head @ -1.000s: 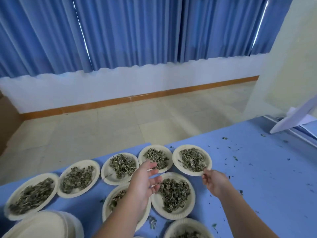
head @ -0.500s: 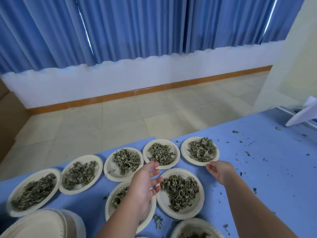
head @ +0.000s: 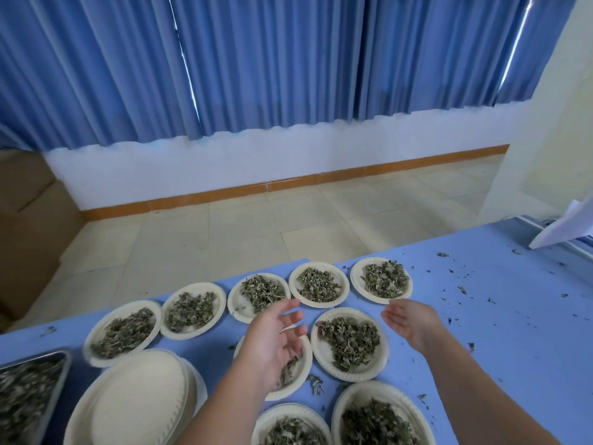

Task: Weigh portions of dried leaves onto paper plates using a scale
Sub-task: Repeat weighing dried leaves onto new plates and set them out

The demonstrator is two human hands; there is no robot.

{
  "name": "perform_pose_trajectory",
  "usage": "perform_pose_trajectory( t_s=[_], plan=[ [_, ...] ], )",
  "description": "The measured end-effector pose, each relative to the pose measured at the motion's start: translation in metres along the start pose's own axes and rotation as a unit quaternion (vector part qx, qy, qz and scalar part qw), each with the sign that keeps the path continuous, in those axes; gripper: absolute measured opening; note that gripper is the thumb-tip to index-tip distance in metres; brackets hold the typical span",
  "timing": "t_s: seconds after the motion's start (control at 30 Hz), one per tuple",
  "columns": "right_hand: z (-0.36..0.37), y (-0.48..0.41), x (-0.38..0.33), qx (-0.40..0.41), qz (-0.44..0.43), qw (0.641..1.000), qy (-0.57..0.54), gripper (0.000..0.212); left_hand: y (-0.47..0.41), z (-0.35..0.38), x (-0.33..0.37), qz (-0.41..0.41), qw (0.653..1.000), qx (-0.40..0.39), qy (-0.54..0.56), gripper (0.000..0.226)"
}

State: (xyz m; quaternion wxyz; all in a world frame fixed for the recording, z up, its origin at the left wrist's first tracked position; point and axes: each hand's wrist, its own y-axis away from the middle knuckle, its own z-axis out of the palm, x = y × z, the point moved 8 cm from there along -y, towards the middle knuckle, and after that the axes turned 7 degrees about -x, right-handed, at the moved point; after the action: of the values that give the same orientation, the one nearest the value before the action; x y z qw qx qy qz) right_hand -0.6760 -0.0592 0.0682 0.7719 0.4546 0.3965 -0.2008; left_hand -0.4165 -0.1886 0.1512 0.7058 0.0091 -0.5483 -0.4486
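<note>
Both hands, left hand (head: pixel 272 342) and right hand (head: pixel 412 322), hover (fingers loose) above filled paper plates (head: pixel 349 343)

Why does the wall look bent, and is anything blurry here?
Head view: the wide-angle lens tilts and bows the baseboard; daylight glares through slits in the blue curtains; the left hand looks slightly motion-blurred while the far plates look sharp; the tray at the lower left corner is smeared.
</note>
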Motion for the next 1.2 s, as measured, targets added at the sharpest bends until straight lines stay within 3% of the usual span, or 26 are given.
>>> perform_pose_trajectory(
  t_s=[0.1, 0.2, 0.37, 0.53, 0.7, 0.97, 1.2],
  plan=[
    [0.052, 0.04, 0.008, -0.064, -0.004, 0.997, -0.038, 0.008, 0.03, -0.027, 0.007, 0.031, 0.999, 0.002, 0.012, 0.016],
    [0.109, 0.079, 0.034, -0.149, -0.003, 0.987, -0.055, 0.009, 0.061, -0.065, 0.003, 0.063, 0.998, 0.017, 0.014, 0.013],
    [0.197, 0.117, 0.093, -0.254, -0.006, 0.966, -0.04, 0.012, 0.099, -0.147, 0.001, 0.151, 0.983, 0.095, 0.035, 0.014],
    [0.255, 0.137, 0.146, -0.322, -0.032, 0.945, -0.049, 0.018, 0.114, -0.222, -0.012, 0.251, 0.954, 0.163, -0.032, 0.016],
    [0.25, 0.158, 0.18, -0.326, -0.062, 0.942, -0.041, 0.017, 0.135, -0.256, -0.032, 0.314, 0.933, 0.169, -0.039, 0.02],
    [0.174, 0.231, 0.22, -0.316, -0.05, 0.947, -0.016, 0.012, 0.207, -0.272, -0.108, 0.284, 0.945, 0.163, -0.003, 0.016],
    [0.144, 0.276, 0.214, -0.317, -0.087, 0.943, 0.045, 0.009, 0.252, -0.312, -0.145, 0.347, 0.885, 0.269, -0.157, 0.026]
  ],
)
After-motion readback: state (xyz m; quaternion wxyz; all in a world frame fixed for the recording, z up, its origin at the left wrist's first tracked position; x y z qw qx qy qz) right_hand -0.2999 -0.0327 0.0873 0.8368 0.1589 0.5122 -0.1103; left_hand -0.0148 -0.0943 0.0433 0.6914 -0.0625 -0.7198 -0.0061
